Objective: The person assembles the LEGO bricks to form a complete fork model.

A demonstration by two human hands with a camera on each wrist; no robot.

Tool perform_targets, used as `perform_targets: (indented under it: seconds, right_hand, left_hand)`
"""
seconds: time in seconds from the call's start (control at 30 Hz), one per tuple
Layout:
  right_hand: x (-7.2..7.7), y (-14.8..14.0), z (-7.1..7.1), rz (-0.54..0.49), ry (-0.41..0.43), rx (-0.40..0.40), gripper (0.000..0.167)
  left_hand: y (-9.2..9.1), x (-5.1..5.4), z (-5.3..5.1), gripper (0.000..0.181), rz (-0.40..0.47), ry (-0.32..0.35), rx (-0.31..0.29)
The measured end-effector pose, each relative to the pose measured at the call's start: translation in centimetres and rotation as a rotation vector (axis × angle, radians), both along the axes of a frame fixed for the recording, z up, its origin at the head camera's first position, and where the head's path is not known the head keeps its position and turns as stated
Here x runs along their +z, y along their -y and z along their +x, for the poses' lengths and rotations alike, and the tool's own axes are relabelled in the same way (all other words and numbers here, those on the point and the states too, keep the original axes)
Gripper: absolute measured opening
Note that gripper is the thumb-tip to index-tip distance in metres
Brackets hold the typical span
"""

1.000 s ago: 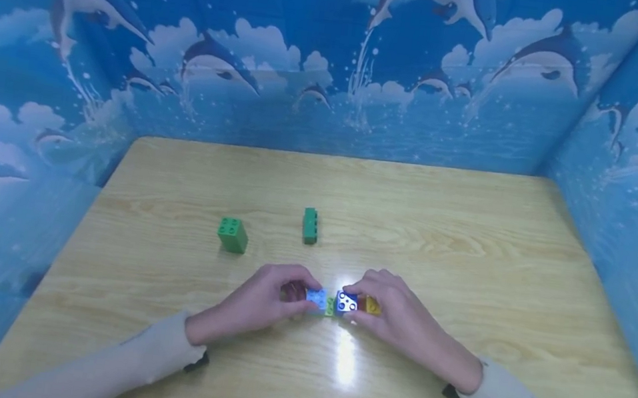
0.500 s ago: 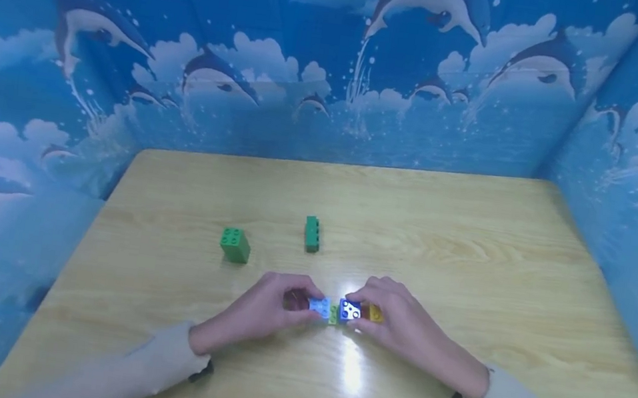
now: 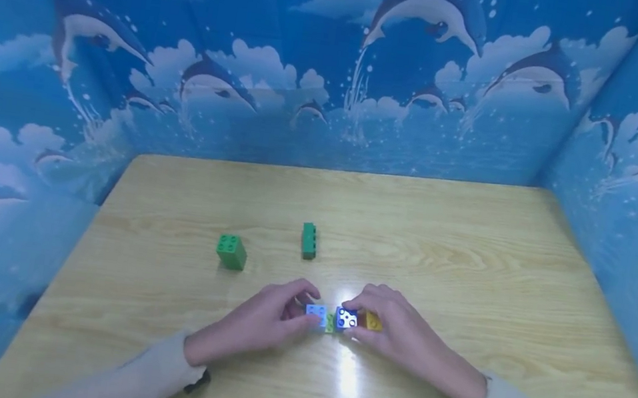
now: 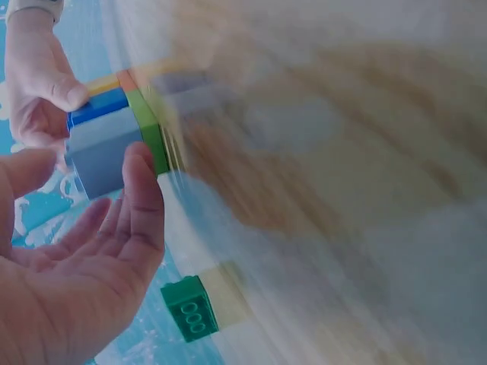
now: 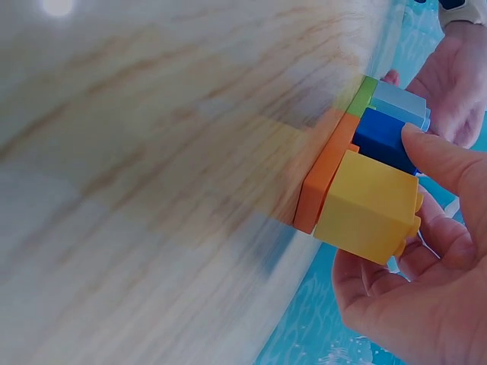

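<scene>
On the table [image 3: 468, 259], the light blue block [image 3: 315, 309] isn't pinched by the left hand [image 3: 276, 316] anymore, fingers spread, but the dark blue block [image 3: 347, 319] is still pinched by the right hand [image 3: 397, 322].

1. The surface [image 3: 470, 246] is pale, glossy wood grain.
2. A green block [image 3: 232, 253] stands upright on it, studs up, toward the left.
3. A darker green block [image 3: 309, 241] lies on its side.
4. An orange brick [image 5: 324, 182] and light green brick [image 5: 362, 96] lie flat, in line.
</scene>
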State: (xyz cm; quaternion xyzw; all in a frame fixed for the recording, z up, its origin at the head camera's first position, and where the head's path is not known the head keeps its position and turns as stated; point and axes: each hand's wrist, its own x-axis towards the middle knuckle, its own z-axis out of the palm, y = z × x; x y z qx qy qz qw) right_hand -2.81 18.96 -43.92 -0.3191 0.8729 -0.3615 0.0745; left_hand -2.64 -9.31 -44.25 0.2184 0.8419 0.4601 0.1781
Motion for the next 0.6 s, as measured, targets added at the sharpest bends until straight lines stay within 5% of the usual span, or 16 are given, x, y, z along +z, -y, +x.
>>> perform_targets:
  seconds: [0.3, 0.6]
  right_hand:
    - [0.0, 0.2, 0.1, 0.013, -0.012, -0.013, 0.036]
    - [-0.2, 0.0, 0.1, -0.003, -0.016, -0.013, 0.036]
  left_hand:
    - [0.0, 0.3, -2.6, 0.065, -0.125, -0.042, 0.344]
    - [-1.3, -0.4, -5.0, 0.092, -0.187, -0.018, 0.472]
